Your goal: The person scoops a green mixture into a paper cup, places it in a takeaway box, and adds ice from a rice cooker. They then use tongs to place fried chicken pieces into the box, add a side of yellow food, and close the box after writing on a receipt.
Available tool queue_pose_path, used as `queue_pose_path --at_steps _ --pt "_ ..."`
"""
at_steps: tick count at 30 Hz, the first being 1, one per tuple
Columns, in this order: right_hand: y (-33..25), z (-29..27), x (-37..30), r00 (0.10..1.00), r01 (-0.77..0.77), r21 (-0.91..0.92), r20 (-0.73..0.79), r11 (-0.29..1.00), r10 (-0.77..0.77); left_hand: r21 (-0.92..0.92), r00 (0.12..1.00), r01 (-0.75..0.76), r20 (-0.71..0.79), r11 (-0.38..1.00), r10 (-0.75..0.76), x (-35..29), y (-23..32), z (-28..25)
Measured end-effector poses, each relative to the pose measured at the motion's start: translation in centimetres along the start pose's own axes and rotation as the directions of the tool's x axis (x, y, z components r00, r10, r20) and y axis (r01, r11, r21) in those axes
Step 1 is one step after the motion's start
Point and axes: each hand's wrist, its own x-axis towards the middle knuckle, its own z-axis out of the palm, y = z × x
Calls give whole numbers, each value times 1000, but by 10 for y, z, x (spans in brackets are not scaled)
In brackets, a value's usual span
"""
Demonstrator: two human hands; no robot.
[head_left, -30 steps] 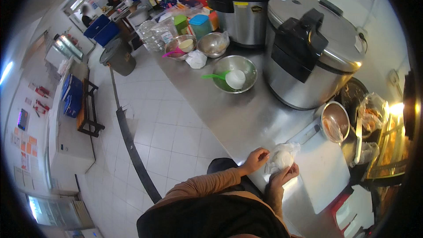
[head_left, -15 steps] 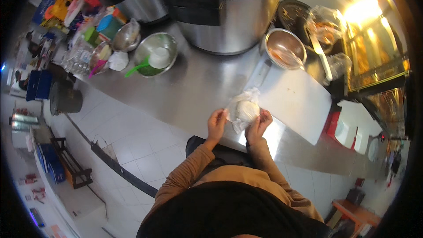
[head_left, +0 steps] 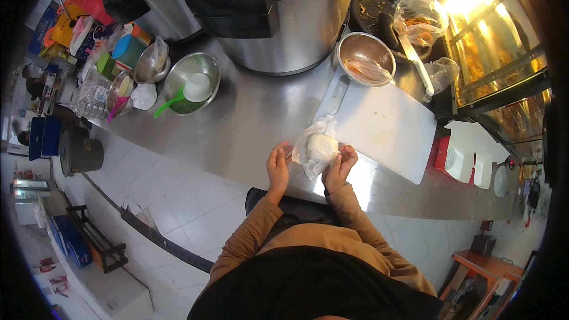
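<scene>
A rounded white mound (head_left: 322, 147), probably rice, sits in a crinkled, translucent plastic wrapper (head_left: 301, 147) over the front edge of the steel counter. At the wrapper's left side, my left hand (head_left: 277, 169) pinches its edge between thumb and fingertips. My right hand (head_left: 339, 169) is closed on the wrapper at the mound's right side, thumb up against it. Some of the right fingertips are hidden behind the mound. Just beyond and to the right lies a white cutting board (head_left: 385, 124).
Behind the counter (head_left: 237, 118) stands a large steel rice cooker (head_left: 302, 29). A steel bowl (head_left: 198, 62) holding a white cup and green spoon is at left. Another bowl (head_left: 365, 50) touches the board's far end, near a knife (head_left: 418, 68). A lit glass display case (head_left: 498, 53) stands right.
The whole view has shifted slightly. More of the white mound shows bare, with the wrapper pulled toward its left side. Both hands stay at the wrapper's sides.
</scene>
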Motion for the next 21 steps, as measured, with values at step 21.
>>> queue_pose_path --at_steps 21 --pt "0 -2 0 999 26 -10 -37 1000 -26 174 992 -118 56 978 110 12 -3 2"
